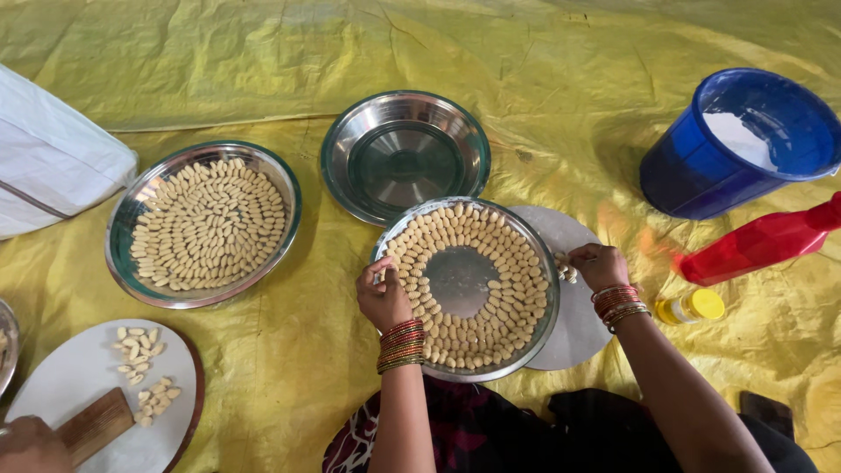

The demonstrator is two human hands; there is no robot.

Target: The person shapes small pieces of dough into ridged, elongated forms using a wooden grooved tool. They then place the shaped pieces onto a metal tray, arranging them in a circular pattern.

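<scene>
Empty steel plate [404,158] ahead, bare yellow sheet [289,368] left.

The scene was bright and evenly lit by soft daylight, with no hard shadows; only faint shade sat under the steel plates [401,158] and beside the blue bucket [701,166]. The empty plate showed mild glare on its rim, and the yellow sheet [526,79] shone in its creases. Focus was sharp at the centre, while the edges looked slightly stretched by the wide lens.
</scene>
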